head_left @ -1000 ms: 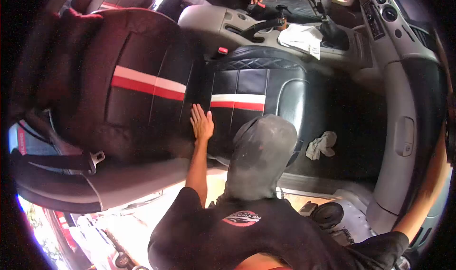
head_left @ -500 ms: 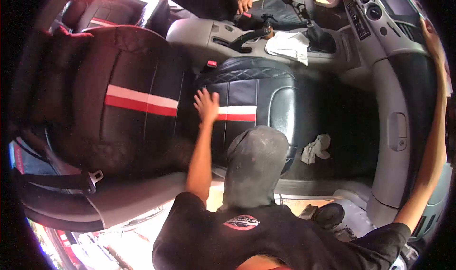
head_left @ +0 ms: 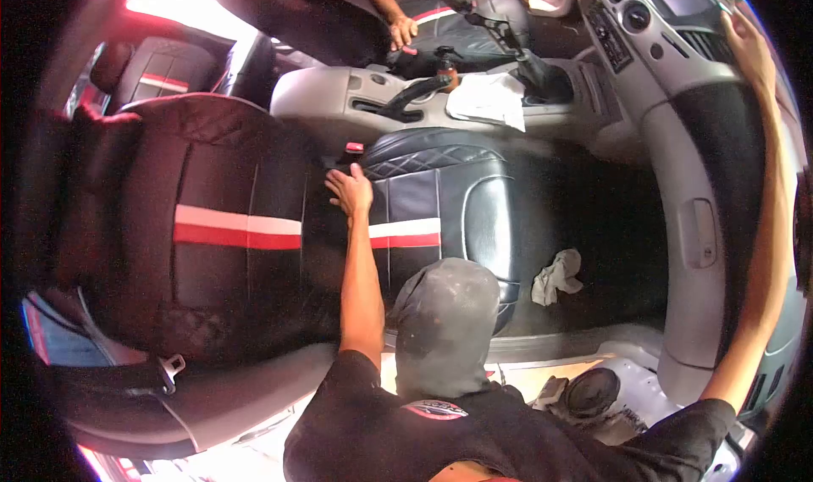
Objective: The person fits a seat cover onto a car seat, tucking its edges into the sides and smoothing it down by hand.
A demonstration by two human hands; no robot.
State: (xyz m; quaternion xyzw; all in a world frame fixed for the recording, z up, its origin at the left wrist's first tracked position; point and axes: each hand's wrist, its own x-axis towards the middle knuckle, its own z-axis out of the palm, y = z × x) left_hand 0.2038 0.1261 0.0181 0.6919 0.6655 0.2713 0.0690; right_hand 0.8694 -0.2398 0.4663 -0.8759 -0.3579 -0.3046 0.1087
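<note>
My left hand rests with fingers spread at the crease between the backrest and cushion of the near car seat. The seat is black with a white and red stripe, and a red seat-belt buckle sits just beyond my fingers. My right arm reaches along the dashboard. Near the dashboard's far edge, close to an air vent, my right hand lies with fingers stretched out. I see nothing held in either hand.
Another person's hand touches the far seat. A white cloth, a spray bottle, the handbrake and gear lever are at the centre console. A crumpled cloth lies on the dark floor.
The view has shifted, with the console and seat now lower in it. My left hand has slid across the seat towards the red buckle. My right hand stays by the dashboard.
</note>
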